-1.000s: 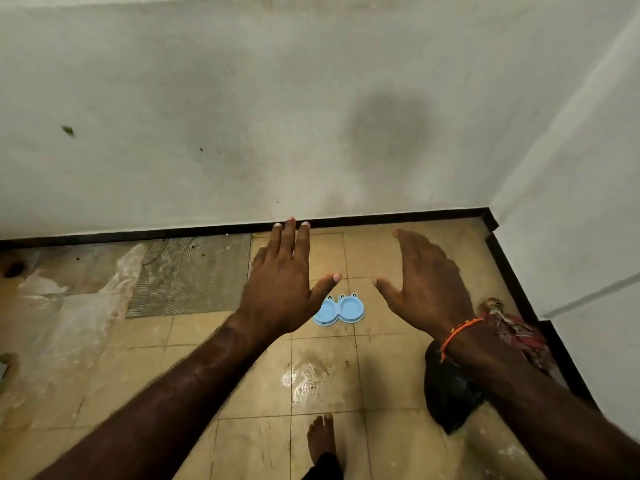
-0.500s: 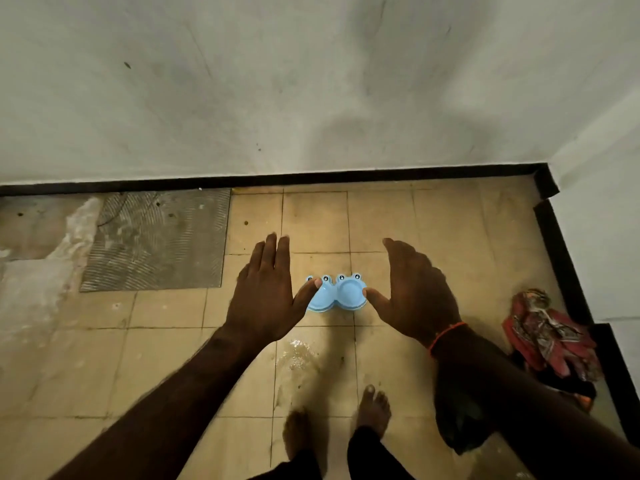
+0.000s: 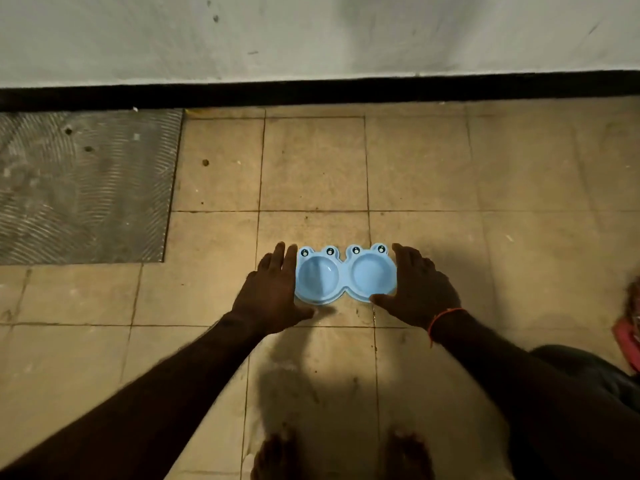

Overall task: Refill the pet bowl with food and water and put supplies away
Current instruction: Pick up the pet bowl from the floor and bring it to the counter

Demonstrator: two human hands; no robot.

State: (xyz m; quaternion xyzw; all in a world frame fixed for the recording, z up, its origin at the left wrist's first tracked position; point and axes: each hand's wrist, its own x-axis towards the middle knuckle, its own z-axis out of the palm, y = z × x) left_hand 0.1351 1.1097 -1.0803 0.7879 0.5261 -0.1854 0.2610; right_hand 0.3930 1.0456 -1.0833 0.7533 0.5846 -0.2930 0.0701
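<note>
Home floor corner w/ worn beige tiles (image 3: 313, 164), black skirting (image 3: 311, 90), whitewashed wall (image 3: 311, 32) (stained), bare feet (image 3: 277, 459).

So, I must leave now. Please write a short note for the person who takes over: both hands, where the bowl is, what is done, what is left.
Left hand: open, fingers straight, at the left end of the blue double pet bowl. No grip yet.
Right hand: open, at the bowl's right end, thumb by its near edge.
Bowl: flat on the tiled floor near the wall, both cups look empty.
Done: nothing filled.
Left: pick up the bowl, add food and water, put supplies away. No food or water supplies in view.
</note>
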